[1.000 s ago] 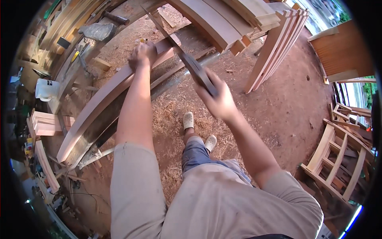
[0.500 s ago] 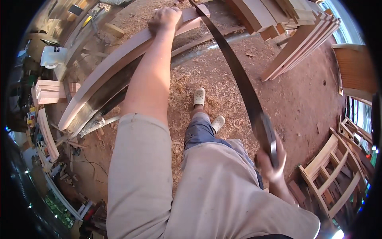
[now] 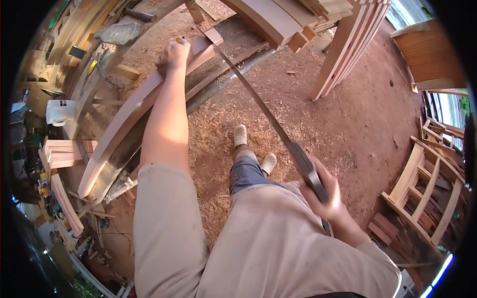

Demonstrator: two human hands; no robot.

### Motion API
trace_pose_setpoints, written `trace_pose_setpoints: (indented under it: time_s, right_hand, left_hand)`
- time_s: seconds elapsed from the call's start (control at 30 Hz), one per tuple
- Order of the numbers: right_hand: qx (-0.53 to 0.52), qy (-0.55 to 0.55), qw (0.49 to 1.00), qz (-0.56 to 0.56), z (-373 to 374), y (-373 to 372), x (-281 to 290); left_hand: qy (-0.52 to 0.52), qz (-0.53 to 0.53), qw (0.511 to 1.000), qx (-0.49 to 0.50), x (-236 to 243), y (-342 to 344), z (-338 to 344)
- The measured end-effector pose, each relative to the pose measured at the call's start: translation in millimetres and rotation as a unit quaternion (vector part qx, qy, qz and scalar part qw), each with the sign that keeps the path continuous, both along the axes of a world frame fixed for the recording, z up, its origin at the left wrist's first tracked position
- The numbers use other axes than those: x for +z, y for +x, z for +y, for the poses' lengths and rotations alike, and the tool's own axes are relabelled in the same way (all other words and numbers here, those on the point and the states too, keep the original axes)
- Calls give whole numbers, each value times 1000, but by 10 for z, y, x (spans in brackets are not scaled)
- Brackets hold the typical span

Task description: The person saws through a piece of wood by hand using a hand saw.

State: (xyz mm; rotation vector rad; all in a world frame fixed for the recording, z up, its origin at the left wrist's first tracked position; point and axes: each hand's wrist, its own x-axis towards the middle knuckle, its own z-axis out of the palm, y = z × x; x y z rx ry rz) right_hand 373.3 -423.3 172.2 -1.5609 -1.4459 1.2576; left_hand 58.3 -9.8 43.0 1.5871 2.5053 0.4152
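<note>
A handsaw's long, thin dark blade [image 3: 258, 103] slants from my right hand up to the far end of a pale wooden plank [image 3: 119, 125]. Its edge meets the wood, where a short end piece [image 3: 214, 36] lies just beyond the blade. My right hand [image 3: 325, 191] is wrapped round the saw's dark grip. With the arm stretched out, my left hand [image 3: 174, 55] rests on the plank, fingers curled over it, a short way left of the blade. Something small and yellow shows by its fingertips, too small to name. The plank lies along a rough, worn timber support [image 3: 112, 171].
Stacked boards [image 3: 268, 20] stand at the top, beside several upright planks [image 3: 338, 49]. A wooden frame [image 3: 422, 193] leans at the right. Short blocks [image 3: 67, 153] and a white jug [image 3: 60, 112] lie left. Shavings cover the reddish ground [image 3: 213, 149].
My right hand has shifted slightly left and up, and the blade now shows its narrow edge with its far part at the plank. The view has turned; my left hand stays on the plank.
</note>
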Motion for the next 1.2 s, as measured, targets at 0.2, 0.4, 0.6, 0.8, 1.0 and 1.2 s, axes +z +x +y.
trace_pose_setpoints:
  time_s: [0.2, 0.4, 0.6, 0.8, 1.0, 1.2]
  right_hand:
    - [-10, 26, 1000, 4, 784, -178, -75]
    - [-2, 149, 989, -21, 2661, -843, -304]
    - [-15, -24, 999, 21, 666, -227, -51]
    - [-21, -104, 994, 32, 349, 11, 182]
    - [-15, 101, 995, 24, 2574, -764, -369]
    - [-33, 77, 983, 161, 1906, -585, -539]
  left_hand:
    - [15, 8, 999, -51, 244, 145, -250]
    - [5, -9, 999, -38, 162, 242, -95]
    - [5, -26, 999, -47, 216, 135, -111]
    - [-57, -11, 998, -28, 217, 101, -193]
    - [-33, -10, 997, -73, 348, 276, -133]
    - [-39, 249, 938, -240, 100, -46, -92]
